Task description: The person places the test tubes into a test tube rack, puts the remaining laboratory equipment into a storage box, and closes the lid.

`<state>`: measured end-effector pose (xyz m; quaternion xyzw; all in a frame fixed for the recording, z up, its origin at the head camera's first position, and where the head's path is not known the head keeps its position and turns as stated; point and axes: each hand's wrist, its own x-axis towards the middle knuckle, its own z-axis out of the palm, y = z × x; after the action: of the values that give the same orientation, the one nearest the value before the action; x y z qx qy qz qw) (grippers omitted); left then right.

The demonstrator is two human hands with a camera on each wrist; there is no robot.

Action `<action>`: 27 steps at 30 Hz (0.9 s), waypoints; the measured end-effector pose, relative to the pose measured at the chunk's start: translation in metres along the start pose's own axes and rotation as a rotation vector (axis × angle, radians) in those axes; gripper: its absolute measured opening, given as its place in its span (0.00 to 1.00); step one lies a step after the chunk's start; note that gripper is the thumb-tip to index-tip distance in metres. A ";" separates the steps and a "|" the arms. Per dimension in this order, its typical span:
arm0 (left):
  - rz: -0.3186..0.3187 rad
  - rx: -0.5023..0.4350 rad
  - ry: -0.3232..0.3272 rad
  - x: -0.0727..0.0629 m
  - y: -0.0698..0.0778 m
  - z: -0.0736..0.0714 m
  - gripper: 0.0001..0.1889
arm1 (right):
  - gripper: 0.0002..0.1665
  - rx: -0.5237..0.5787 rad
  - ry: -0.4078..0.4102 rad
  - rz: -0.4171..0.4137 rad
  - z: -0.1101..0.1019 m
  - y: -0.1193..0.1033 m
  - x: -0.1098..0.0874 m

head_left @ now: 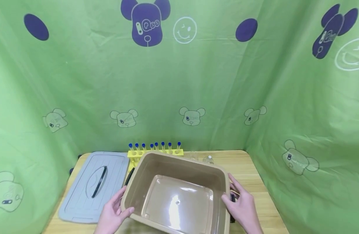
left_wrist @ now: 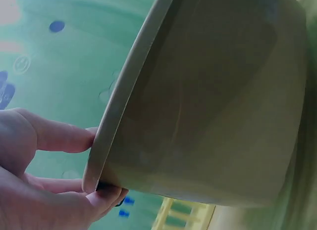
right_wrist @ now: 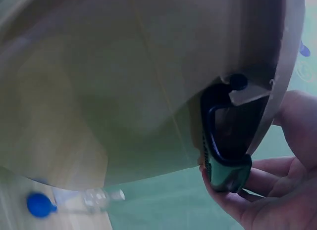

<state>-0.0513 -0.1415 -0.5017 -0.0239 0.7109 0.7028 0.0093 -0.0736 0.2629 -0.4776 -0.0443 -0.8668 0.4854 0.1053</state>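
A brown plastic storage box (head_left: 179,169), open at the top with nothing visible inside, is held between both hands, turned at an angle and seemingly raised above the table. At its left front corner the left hand (head_left: 113,211) grips the rim, thumb on top and fingers beneath, as the left wrist view also shows. The right hand (head_left: 242,206) holds the opposite side by the rim, its fingers around the black latch handle (right_wrist: 228,175). Another black handle (head_left: 129,176) sticks out on the left side. A grey lid (head_left: 75,198) with a black handle lies left of the box.
Behind the box stands a yellow test tube rack (head_left: 175,151) with several blue-capped tubes (head_left: 163,143), partly hidden. A clear flask (head_left: 208,159) is near the back edge. The right wrist view shows a blue bulb (right_wrist: 40,205). Green curtains (head_left: 197,81) enclose the wooden table (head_left: 252,172).
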 end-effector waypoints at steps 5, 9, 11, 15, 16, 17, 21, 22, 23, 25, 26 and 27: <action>-0.069 -0.047 0.053 -0.014 -0.018 -0.026 0.45 | 0.44 0.041 0.005 -0.025 0.032 0.002 0.009; -0.220 -0.060 0.063 -0.020 -0.029 -0.045 0.47 | 0.41 0.098 0.014 -0.050 0.055 0.005 0.017; -0.262 -0.064 0.080 -0.023 -0.036 -0.054 0.45 | 0.41 0.123 0.000 -0.059 0.065 0.005 0.020; -0.295 -0.062 0.145 -0.027 -0.045 -0.067 0.37 | 0.40 0.155 -0.035 -0.062 0.079 0.006 0.023; -0.303 -0.063 0.150 -0.027 -0.047 -0.070 0.37 | 0.40 0.155 -0.040 -0.063 0.081 0.007 0.024; -0.314 -0.061 0.152 -0.028 -0.049 -0.072 0.37 | 0.39 0.152 -0.043 -0.065 0.083 0.008 0.025; -0.352 -0.073 0.113 -0.027 -0.056 -0.081 0.37 | 0.39 0.160 -0.049 -0.063 0.090 0.014 0.028; -0.357 -0.078 0.107 -0.027 -0.058 -0.083 0.37 | 0.39 0.163 -0.051 -0.063 0.091 0.015 0.028; -0.365 -0.082 0.108 -0.027 -0.059 -0.084 0.37 | 0.39 0.172 -0.056 -0.064 0.093 0.015 0.029; -0.385 -0.086 0.130 -0.027 -0.059 -0.084 0.37 | 0.39 0.187 -0.066 -0.073 0.096 0.017 0.032; -0.388 -0.081 0.147 -0.026 -0.059 -0.084 0.37 | 0.39 0.193 -0.073 -0.075 0.097 0.017 0.033; -0.391 -0.081 0.162 -0.026 -0.058 -0.083 0.36 | 0.39 0.191 -0.080 -0.075 0.098 0.018 0.034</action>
<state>-0.0209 -0.2250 -0.5570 -0.2179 0.6624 0.7114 0.0873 -0.1296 0.1964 -0.5376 0.0179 -0.8211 0.5629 0.0927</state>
